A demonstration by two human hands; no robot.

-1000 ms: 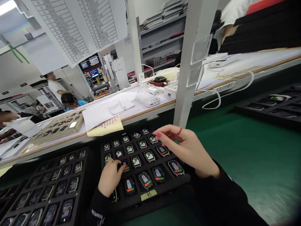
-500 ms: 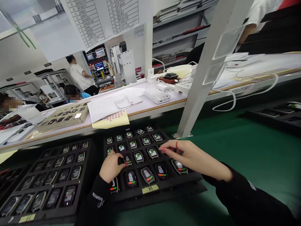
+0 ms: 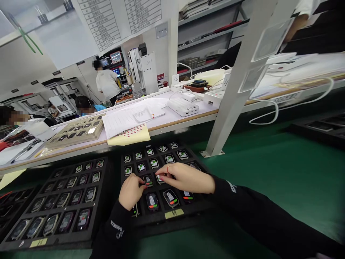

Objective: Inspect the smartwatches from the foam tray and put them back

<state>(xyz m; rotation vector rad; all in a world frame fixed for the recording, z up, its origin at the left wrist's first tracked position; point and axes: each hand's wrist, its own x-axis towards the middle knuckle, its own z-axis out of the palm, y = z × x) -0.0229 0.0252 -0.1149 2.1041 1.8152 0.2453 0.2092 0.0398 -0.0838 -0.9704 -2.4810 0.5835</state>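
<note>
A black foam tray [image 3: 151,226] holds rows of smartwatches with lit screens, each in its own slot. At the left edge of one smartwatch [image 3: 148,180], the thumb and index finger of my left hand [image 3: 131,190] curl around its side; it still sits in its slot. My right hand [image 3: 185,177], with a red band on one finger, reaches over the tray from the right. Its thumb and index finger are apart, above the neighbouring smartwatch [image 3: 160,178], which they partly cover. Front-row watches such as this smartwatch [image 3: 170,198] show a red and green bar.
A second watch tray [image 3: 60,239] lies to the left. Behind the trays runs a raised shelf [image 3: 159,128] with papers [image 3: 121,122], a white power bank [image 3: 183,107] and a beige tray [image 3: 78,133]. A metal post [image 3: 229,108] rises at the right. Other people are in the background.
My right hand has moved left across the tray, closer to my left hand. My left hand stays by the same smartwatch. The view has shifted slightly, and a person in the background has turned.
</note>
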